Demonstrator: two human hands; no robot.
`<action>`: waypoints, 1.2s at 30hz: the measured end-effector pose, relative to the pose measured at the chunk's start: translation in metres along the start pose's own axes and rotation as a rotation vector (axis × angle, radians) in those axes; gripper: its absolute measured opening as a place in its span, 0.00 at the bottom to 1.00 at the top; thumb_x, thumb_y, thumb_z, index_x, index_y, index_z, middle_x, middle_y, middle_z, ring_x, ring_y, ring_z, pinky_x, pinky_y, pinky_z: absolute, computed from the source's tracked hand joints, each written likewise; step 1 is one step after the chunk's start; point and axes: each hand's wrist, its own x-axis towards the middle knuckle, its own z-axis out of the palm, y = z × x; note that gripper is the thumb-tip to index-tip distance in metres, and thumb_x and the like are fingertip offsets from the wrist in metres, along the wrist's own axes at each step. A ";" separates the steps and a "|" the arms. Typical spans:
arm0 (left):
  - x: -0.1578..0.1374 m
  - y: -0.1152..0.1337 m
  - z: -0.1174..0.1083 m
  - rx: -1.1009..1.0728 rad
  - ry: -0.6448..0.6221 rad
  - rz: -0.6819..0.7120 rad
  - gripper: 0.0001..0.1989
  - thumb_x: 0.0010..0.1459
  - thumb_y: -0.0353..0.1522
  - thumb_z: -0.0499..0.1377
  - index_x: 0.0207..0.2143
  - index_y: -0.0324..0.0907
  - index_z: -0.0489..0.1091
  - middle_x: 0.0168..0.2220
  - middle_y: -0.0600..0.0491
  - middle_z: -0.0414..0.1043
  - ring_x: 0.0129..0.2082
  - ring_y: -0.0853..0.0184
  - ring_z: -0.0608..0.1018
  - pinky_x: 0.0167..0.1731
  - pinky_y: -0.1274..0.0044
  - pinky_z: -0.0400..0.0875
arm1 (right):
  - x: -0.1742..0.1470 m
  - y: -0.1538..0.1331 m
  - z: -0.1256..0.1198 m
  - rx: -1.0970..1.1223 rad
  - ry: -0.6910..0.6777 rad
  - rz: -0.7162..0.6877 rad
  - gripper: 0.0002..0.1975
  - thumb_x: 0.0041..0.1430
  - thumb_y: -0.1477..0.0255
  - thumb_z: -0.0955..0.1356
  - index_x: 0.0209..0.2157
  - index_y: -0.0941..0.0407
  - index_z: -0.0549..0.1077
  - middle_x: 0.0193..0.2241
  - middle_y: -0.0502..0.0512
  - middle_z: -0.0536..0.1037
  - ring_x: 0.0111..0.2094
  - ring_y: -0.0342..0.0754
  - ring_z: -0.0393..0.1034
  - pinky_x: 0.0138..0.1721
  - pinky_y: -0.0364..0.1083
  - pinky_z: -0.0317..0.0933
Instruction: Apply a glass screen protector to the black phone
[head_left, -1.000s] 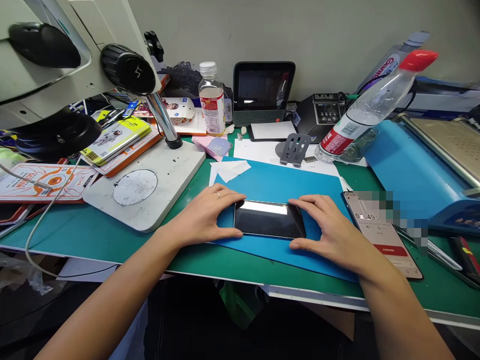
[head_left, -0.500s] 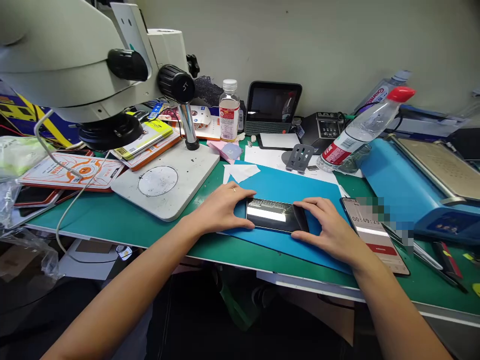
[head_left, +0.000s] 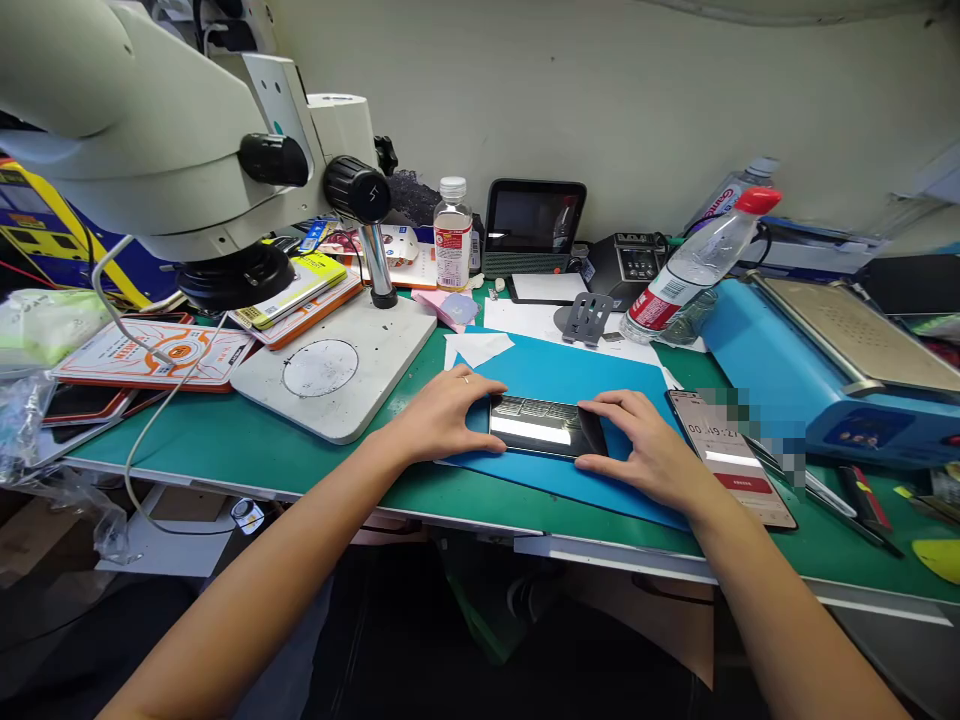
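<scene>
Here, both hands clamp a glossy black slab phone point(head_left: 541, 427) flat on the blue rubber mat point(head_left: 570, 375).
The left hand point(head_left: 442, 418) grips its nine o'clock end, the right hand point(head_left: 646, 452) its three o'clock end, likely steadying it; the white microscope base plate point(head_left: 337, 372) lies at ten o'clock.

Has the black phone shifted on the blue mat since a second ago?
No. The black phone lies at the same spot on the blue mat, near its front edge, between the left hand and right hand; only the camera moved.
</scene>
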 end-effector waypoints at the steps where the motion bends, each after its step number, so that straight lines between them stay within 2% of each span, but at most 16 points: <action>1: 0.000 0.000 -0.001 0.009 -0.006 0.016 0.33 0.53 0.43 0.74 0.59 0.45 0.71 0.53 0.46 0.77 0.54 0.53 0.75 0.54 0.62 0.73 | 0.000 0.000 0.000 0.005 -0.004 0.000 0.39 0.53 0.40 0.71 0.58 0.52 0.75 0.55 0.67 0.74 0.57 0.67 0.69 0.56 0.68 0.68; 4: 0.002 0.000 -0.006 0.044 0.006 0.046 0.29 0.59 0.45 0.70 0.60 0.47 0.71 0.56 0.48 0.75 0.57 0.56 0.74 0.57 0.65 0.71 | -0.001 0.003 0.002 0.050 0.010 -0.007 0.43 0.53 0.39 0.70 0.62 0.51 0.72 0.57 0.67 0.74 0.59 0.69 0.68 0.56 0.69 0.68; 7: 0.015 -0.005 -0.014 0.107 0.098 -0.008 0.20 0.68 0.43 0.61 0.57 0.46 0.72 0.57 0.46 0.73 0.58 0.55 0.73 0.58 0.64 0.69 | -0.003 0.006 0.003 0.098 0.050 -0.014 0.47 0.56 0.35 0.64 0.67 0.51 0.66 0.60 0.68 0.72 0.62 0.69 0.66 0.59 0.70 0.65; 10: 0.037 -0.015 -0.015 0.185 0.172 -0.106 0.14 0.66 0.39 0.62 0.50 0.42 0.75 0.51 0.44 0.74 0.56 0.50 0.73 0.56 0.59 0.69 | -0.005 0.007 0.003 0.109 0.062 -0.013 0.47 0.58 0.35 0.60 0.68 0.51 0.65 0.62 0.67 0.71 0.64 0.69 0.65 0.62 0.70 0.62; 14: 0.059 -0.028 -0.008 0.243 0.165 -0.173 0.05 0.64 0.33 0.61 0.37 0.41 0.75 0.41 0.46 0.75 0.47 0.52 0.75 0.49 0.63 0.71 | -0.005 0.007 0.004 0.136 0.072 -0.008 0.48 0.58 0.35 0.59 0.68 0.53 0.66 0.63 0.68 0.71 0.64 0.69 0.64 0.63 0.70 0.60; 17: 0.061 -0.034 -0.004 0.256 0.175 -0.174 0.07 0.67 0.31 0.57 0.35 0.42 0.73 0.40 0.46 0.75 0.47 0.53 0.76 0.48 0.64 0.71 | -0.005 0.008 0.005 0.170 0.089 -0.009 0.48 0.60 0.35 0.55 0.67 0.53 0.67 0.63 0.68 0.71 0.65 0.68 0.63 0.65 0.69 0.58; 20: 0.059 -0.033 -0.005 0.241 0.187 -0.150 0.07 0.69 0.32 0.55 0.37 0.43 0.71 0.42 0.45 0.76 0.46 0.53 0.76 0.46 0.64 0.71 | -0.006 0.011 0.005 0.201 0.113 -0.002 0.47 0.62 0.36 0.50 0.68 0.52 0.66 0.63 0.66 0.72 0.65 0.66 0.63 0.65 0.69 0.58; 25: 0.054 -0.012 -0.007 0.170 0.155 -0.002 0.08 0.74 0.33 0.48 0.45 0.44 0.66 0.50 0.46 0.78 0.48 0.59 0.79 0.47 0.67 0.73 | -0.009 0.011 0.003 0.247 0.166 0.019 0.48 0.62 0.36 0.48 0.68 0.52 0.65 0.62 0.64 0.73 0.65 0.65 0.63 0.65 0.66 0.59; 29: 0.046 0.006 -0.005 0.129 0.000 0.207 0.06 0.73 0.33 0.50 0.44 0.44 0.67 0.53 0.47 0.78 0.52 0.59 0.79 0.51 0.67 0.74 | -0.010 0.010 0.002 0.259 0.177 0.000 0.48 0.62 0.36 0.48 0.68 0.51 0.66 0.60 0.63 0.75 0.64 0.64 0.65 0.65 0.65 0.60; 34: 0.032 0.006 -0.004 0.141 -0.091 0.489 0.07 0.74 0.30 0.50 0.45 0.41 0.67 0.52 0.44 0.79 0.55 0.60 0.80 0.55 0.67 0.75 | -0.010 0.014 0.006 0.269 0.209 -0.035 0.49 0.61 0.36 0.47 0.67 0.52 0.67 0.61 0.64 0.74 0.64 0.64 0.65 0.64 0.65 0.60; 36: 0.028 0.001 -0.003 0.131 -0.105 0.523 0.08 0.75 0.31 0.50 0.46 0.40 0.68 0.54 0.44 0.78 0.58 0.60 0.79 0.59 0.67 0.73 | -0.010 0.016 0.008 0.267 0.221 -0.045 0.49 0.61 0.36 0.46 0.67 0.52 0.67 0.61 0.64 0.74 0.63 0.63 0.65 0.64 0.64 0.60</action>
